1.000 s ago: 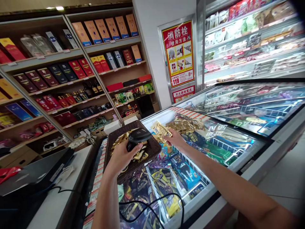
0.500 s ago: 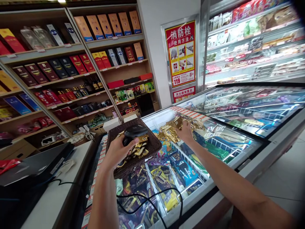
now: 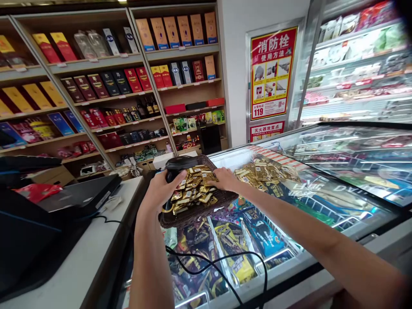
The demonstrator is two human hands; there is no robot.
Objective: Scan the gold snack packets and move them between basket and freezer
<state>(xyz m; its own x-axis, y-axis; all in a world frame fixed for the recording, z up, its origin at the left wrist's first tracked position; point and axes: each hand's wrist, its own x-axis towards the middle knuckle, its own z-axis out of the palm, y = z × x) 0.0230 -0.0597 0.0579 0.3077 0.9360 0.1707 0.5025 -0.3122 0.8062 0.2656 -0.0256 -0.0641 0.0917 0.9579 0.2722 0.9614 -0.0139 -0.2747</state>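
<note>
My left hand (image 3: 161, 189) is wrapped round the handle of a black handheld barcode scanner (image 3: 182, 162), over the left side of a dark brown woven basket (image 3: 225, 198). Small gold-wrapped packets (image 3: 193, 189) fill much of the basket. Over its right rim reaches my right hand (image 3: 225, 178), fingers curled closed at a gold packet near the pile's edge; the fingertips are partly hidden. More gold packets (image 3: 264, 171) lie in a loose heap on the freezer's glass top (image 3: 231, 161), right of the basket.
Under the glass, the chest freezer holds ice-cream packs (image 3: 238, 253). A black cable (image 3: 222, 259) loops across the front. At left is a counter (image 3: 80, 240) with dark equipment (image 3: 22, 231). Shelves of boxed bottles (image 3: 122, 81) stand behind; a red poster (image 3: 273, 71) hangs on the wall.
My right hand has moved left from the gold heap on the freezer to the packets in the basket. The view has swung left. My left hand keeps the scanner.
</note>
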